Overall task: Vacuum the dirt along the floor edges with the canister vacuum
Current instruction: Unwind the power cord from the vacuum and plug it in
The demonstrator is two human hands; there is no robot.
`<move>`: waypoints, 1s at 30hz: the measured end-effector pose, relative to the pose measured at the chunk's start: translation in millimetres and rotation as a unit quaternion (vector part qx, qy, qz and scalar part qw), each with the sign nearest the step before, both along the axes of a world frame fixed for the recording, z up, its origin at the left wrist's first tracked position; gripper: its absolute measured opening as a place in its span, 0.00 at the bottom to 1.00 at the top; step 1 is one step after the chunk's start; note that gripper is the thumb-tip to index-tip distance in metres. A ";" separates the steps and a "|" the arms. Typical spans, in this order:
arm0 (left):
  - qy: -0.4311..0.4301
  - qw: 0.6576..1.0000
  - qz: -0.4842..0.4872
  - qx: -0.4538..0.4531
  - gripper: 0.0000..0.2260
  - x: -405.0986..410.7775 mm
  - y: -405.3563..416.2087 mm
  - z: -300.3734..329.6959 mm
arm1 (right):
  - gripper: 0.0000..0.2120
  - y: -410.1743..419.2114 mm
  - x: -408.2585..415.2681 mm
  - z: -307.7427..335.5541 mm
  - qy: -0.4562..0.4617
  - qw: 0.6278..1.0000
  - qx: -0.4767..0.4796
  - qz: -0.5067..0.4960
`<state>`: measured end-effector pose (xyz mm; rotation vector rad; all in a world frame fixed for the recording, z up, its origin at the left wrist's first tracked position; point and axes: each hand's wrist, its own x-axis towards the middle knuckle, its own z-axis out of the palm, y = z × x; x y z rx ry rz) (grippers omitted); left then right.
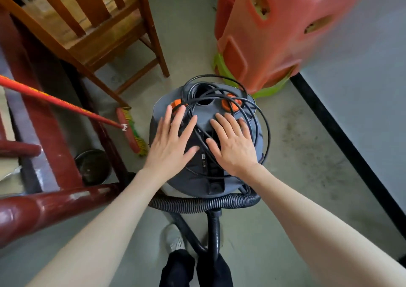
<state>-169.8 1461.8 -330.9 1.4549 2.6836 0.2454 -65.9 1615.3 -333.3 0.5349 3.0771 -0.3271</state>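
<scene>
On canister vacuum (198, 177) top: both hands flat, fingers spread, over power cord (252, 111).

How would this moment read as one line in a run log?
stage: setup | left hand: flat on vacuum top | right hand: flat on top | cord: coiled on lid | hose: on floor

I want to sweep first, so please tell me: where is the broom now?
In the head view the broom stands left of the canister vacuum, its head on the floor beside the left hand.
</scene>
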 end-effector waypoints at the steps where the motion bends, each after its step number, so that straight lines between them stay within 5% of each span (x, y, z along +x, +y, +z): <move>1: 0.005 1.000 -0.004 0.006 0.31 2.3 -0.5 -5.4 | 0.28 -3.9 7.0 -1.4 0.004 1.000 0.001 -0.004; 12: -0.007 0.991 -0.057 0.123 0.21 42.4 -37.0 -25.3 | 0.27 -51.7 72.3 -4.5 0.019 0.998 0.021 -0.057; 30: -0.050 0.965 -0.212 0.144 0.25 114.6 -116.1 -26.6 | 0.26 -178.6 184.4 -9.0 0.035 0.978 0.026 -0.202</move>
